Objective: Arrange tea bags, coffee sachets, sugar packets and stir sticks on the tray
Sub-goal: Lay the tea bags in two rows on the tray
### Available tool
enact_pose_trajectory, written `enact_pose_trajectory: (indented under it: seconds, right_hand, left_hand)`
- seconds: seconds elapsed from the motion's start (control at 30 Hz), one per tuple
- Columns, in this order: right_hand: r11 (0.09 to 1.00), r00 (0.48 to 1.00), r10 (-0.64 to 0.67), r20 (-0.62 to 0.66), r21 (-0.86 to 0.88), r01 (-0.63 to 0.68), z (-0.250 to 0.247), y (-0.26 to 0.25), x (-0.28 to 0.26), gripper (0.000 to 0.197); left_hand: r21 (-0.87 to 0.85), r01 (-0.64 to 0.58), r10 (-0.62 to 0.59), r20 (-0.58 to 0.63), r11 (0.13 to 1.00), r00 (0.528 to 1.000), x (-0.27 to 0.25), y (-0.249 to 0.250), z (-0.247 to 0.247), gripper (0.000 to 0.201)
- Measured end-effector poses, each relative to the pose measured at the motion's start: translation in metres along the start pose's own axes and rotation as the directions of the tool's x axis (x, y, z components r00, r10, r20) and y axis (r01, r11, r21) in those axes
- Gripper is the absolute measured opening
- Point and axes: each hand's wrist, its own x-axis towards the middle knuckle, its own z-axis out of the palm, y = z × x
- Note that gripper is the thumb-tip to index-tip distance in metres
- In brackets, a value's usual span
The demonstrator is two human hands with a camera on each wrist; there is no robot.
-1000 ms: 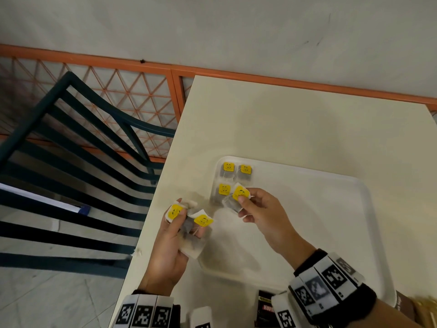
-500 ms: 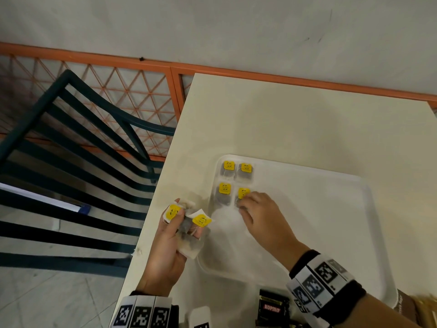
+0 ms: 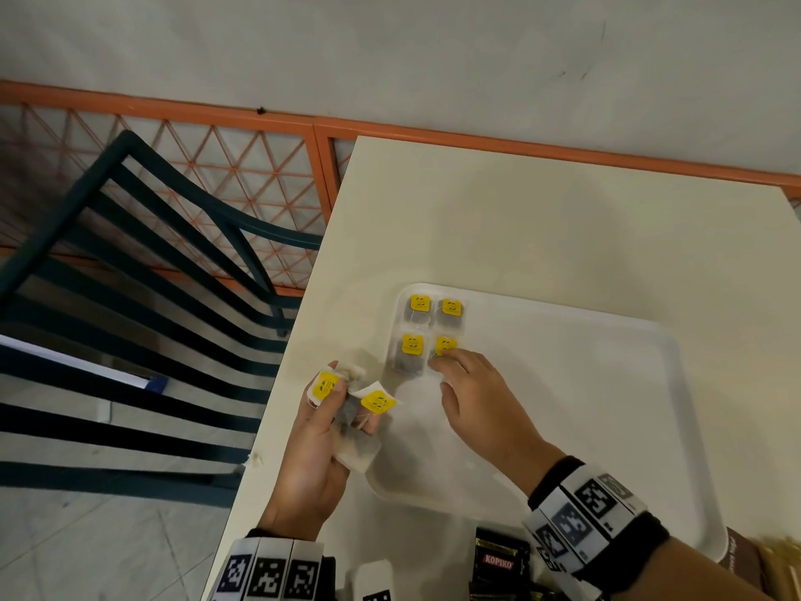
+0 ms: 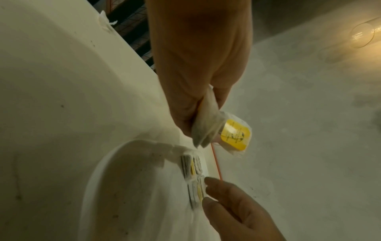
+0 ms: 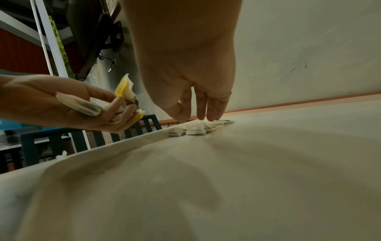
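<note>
Four tea bags (image 3: 427, 334) fill the tray (image 3: 607, 383) corner; press yours flat with straight right hand (image 3: 472, 401) fingers while your left hand (image 3: 318, 448) grips spares (image 3: 351, 409).

Smooth white plastic tray (image 3: 650, 383), faintly glossy, speckled with small dark marks near the rim. Matt cream table top (image 3: 542, 219), smooth. Thin porous paper tea bags (image 3: 411, 357), dark leaf showing through, each with a glossy yellow paper tag. Shiny black foil coffee sachet (image 3: 498, 561). Painted metal chair (image 3: 173, 262), dark green, satin.
</note>
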Motion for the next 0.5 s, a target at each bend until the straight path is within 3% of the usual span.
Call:
enact_pose_trajectory:
  seconds: [0.1, 0.2, 0.3, 0.5]
  right_hand:
    - [0.987, 0.999, -0.024, 0.043, 0.159, 0.017, -0.004, -0.012, -0.006, 0.040]
    - [0.913, 0.982, -0.023, 0.185, 0.405, -0.055, -0.008, -0.030, -0.012, 0.041]
    - [0.813, 0.981, 0.094, 0.168, 0.556, -0.173, -0.009, -0.043, -0.010, 0.021]
    - [0.611, 0.948, 0.287, 0.135, 0.736, -0.290, -0.008, -0.042, -0.006, 0.015]
  left_hand:
    - [-0.009, 0.006, -0.005, 0.026, 1.000, 1.000, 0.000, 0.000, 0.002, 0.020]
    - [0.015, 0.014, -0.015, 0.020, 1.000, 1.000, -0.001, -0.001, 0.005, 0.022]
    - [0.068, 0.020, -0.020, 0.008, 0.998, 1.000, -0.002, -0.005, 0.006, 0.030]
    - [0.028, 0.050, -0.049, -0.037, 0.998, 0.998, -0.005, -0.007, 0.000, 0.024]
